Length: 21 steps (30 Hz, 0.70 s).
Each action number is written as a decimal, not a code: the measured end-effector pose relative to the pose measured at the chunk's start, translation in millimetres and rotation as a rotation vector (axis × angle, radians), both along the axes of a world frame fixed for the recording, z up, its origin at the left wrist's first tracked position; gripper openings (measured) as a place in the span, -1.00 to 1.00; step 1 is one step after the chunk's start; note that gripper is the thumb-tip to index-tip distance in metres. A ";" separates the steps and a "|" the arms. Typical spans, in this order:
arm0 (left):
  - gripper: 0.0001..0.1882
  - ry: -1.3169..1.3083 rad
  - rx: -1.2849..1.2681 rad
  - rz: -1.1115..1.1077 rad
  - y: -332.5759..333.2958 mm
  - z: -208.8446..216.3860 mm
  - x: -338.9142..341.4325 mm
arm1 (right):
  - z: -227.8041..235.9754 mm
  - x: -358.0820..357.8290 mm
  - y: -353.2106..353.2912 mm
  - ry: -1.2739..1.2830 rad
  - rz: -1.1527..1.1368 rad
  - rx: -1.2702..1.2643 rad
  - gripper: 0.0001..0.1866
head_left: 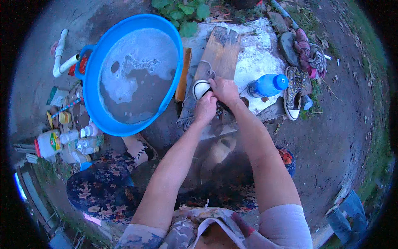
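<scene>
A canvas sneaker with a white rubber toe (201,89) lies at the near end of a wooden board (222,47), its toe pointing away from me. My left hand (206,108) is closed at the shoe's opening. Right beside it, my right hand (225,90) grips the shoe with bent fingers. Something dark shows between the hands, but I cannot tell whether it is part of the shoe. A loose lace (206,63) trails over the board. The hands hide much of the shoe's body.
A large blue basin (88,97) of sudsy grey water stands left. Right of the board are a blue bottle (267,85), a patterned sneaker (292,113) and bundled cloths (309,56). Several plastic containers (49,143) sit at the left. A white pipe (60,54) lies beyond them.
</scene>
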<state>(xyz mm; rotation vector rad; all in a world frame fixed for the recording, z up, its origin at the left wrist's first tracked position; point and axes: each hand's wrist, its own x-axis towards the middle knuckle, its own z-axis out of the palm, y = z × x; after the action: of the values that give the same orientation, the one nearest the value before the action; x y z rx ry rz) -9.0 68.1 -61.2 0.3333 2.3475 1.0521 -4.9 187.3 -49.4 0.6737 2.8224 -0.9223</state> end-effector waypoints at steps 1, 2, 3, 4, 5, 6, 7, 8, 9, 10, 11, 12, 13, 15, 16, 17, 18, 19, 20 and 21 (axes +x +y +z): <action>-0.71 0.018 -0.007 0.024 2.8 18.6 2.9 | -1.6 -1.1 0.7 0.037 -0.012 -0.004 -0.62; -0.71 0.057 0.047 0.042 3.3 3.5 5.0 | -8.0 -1.1 2.0 0.051 -0.028 0.006 -0.61; -0.71 0.052 0.028 0.039 3.1 0.2 6.9 | -11.1 1.1 2.9 0.064 -0.022 -0.002 -0.61; -0.71 0.047 0.012 0.033 2.6 0.6 8.1 | -9.6 2.4 2.4 0.075 -0.019 -0.006 -0.60; -0.71 0.051 0.014 0.027 0.6 1.0 7.9 | -8.4 1.8 -0.1 0.061 -0.022 -0.008 -0.60; -0.71 0.043 0.028 0.019 -2.6 1.5 7.1 | -6.7 0.8 -2.1 0.047 -0.025 -0.010 -0.60; -0.71 0.035 0.047 0.009 -3.6 3.8 6.5 | -3.7 0.5 -1.8 0.032 -0.030 -0.007 -0.60; -0.70 0.026 0.066 0.000 -4.6 6.2 6.7 | -0.2 0.2 -0.7 0.014 -0.015 0.001 -0.60; -0.71 0.025 0.058 -0.012 -4.6 8.5 8.4 | 4.0 0.1 1.2 -0.004 0.000 0.008 -0.60; -0.71 0.028 0.050 -0.020 -3.5 13.0 8.5 | 9.1 -1.5 2.7 -0.017 0.019 0.016 -0.60; -0.71 0.031 0.043 -0.027 -3.3 15.3 8.5 | 12.4 0.3 4.6 -0.031 0.054 -0.016 -0.54; -0.71 0.029 0.037 -0.037 -5.0 10.8 7.7 | 15.2 3.2 3.7 -0.010 0.090 -0.018 -0.56; -0.72 0.029 0.035 -0.041 -5.9 5.3 6.4 | 19.0 6.3 2.6 0.011 0.130 -0.016 -0.58; -0.72 -0.059 0.100 -0.015 -8.8 -5.0 6.3 | 20.3 8.2 6.4 0.048 0.199 -0.043 -0.61; -0.73 -0.145 0.164 0.008 -9.4 -6.1 5.3 | 16.1 8.3 11.2 0.065 0.220 -0.073 -0.62; -0.73 -0.231 0.229 0.032 -9.8 -7.1 4.1 | 11.9 7.4 13.0 0.083 0.243 -0.103 -0.63; -0.73 -0.275 0.217 0.052 -9.7 -8.0 2.8 | 7.4 6.8 11.0 0.112 0.242 -0.047 -0.65; -0.73 -0.323 0.205 0.076 -9.4 -7.7 2.5 | 3.9 7.2 6.8 0.137 0.246 0.007 -0.67; -0.73 -0.370 0.194 0.101 -9.0 -7.2 2.3 | 1.1 7.5 3.7 0.163 0.249 0.062 -0.68; -0.72 -0.340 0.174 0.108 -8.2 -6.6 2.7 | -0.9 7.3 1.9 0.178 0.226 0.052 -0.69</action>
<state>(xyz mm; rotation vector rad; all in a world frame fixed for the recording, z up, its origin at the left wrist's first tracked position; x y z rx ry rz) -6.4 59.9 -67.8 0.0815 1.9948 1.2606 2.5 189.2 -50.3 0.2805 3.0050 -0.9125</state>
